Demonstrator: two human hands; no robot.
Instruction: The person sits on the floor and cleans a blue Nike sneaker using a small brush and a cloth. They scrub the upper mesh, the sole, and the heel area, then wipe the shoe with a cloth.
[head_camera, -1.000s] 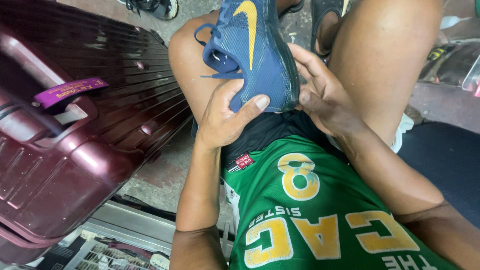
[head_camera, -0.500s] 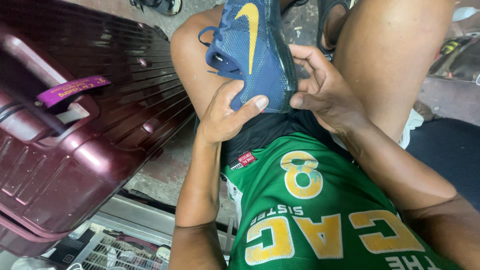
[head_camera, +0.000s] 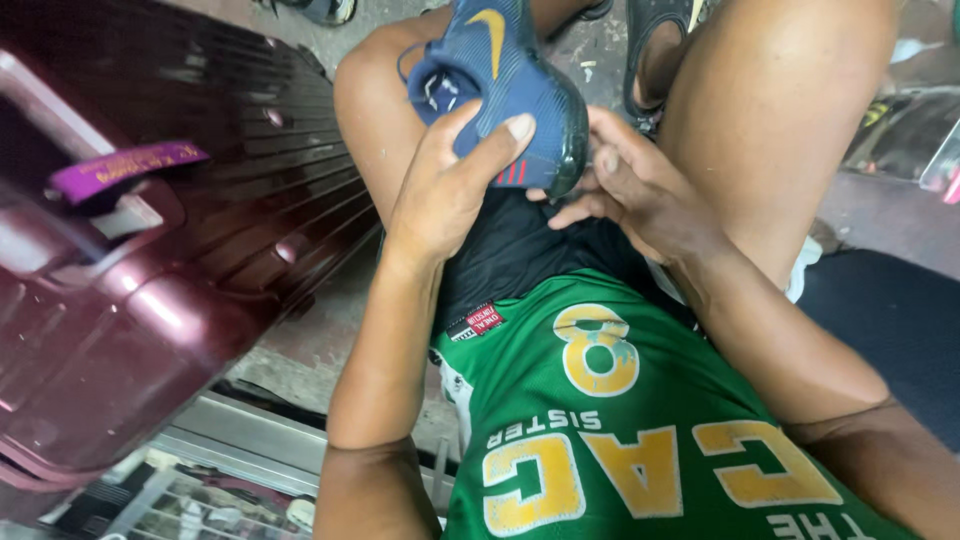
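Note:
A blue mesh sports shoe (head_camera: 500, 80) with a yellow mark on its side and blue laces rests over my lap, between my bare knees. My left hand (head_camera: 445, 190) grips its heel end, thumb pressed on the upper. My right hand (head_camera: 630, 185) touches the dark sole edge at the shoe's heel from the right, fingers curled against it. I sit in a green jersey (head_camera: 610, 420) with yellow lettering.
A dark red hard-shell suitcase (head_camera: 150, 250) with a purple tag lies close on the left. A metal rack (head_camera: 210, 480) with small items sits below it. Sandalled feet and another shoe show at the top edge; a dark blue cushion (head_camera: 890, 320) lies to the right.
The shoe has been tipped up and away, its heel now facing me. My left hand slid higher on the heel, and my right hand moved under the sole edge.

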